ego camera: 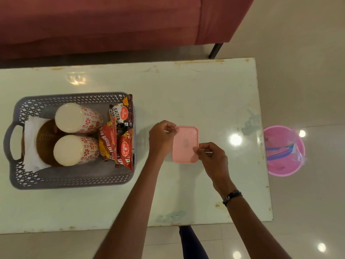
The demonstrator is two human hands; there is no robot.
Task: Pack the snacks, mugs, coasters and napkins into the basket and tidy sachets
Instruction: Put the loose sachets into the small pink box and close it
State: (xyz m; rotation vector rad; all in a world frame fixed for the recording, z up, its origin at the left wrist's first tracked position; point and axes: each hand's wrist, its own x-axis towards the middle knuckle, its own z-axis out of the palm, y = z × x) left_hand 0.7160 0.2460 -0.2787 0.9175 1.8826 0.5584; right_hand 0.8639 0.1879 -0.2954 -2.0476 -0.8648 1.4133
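Now both hands — left hand point(162, 139), right hand point(212, 157) — grip pink box point(184, 144).

Both forearms are bare, no sleeves showing. The right hand point(212, 156) has a dark beaded bracelet point(232, 197) at its wrist, toward 5 o'clock. The left hand point(161, 138) wears nothing.

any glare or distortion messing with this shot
Head view: ceiling lights glare off the glossy table, brightest just right of the pink box, and off the floor; wide-angle bend curves the table edges; both hands stay sharp, casting only soft shadows.
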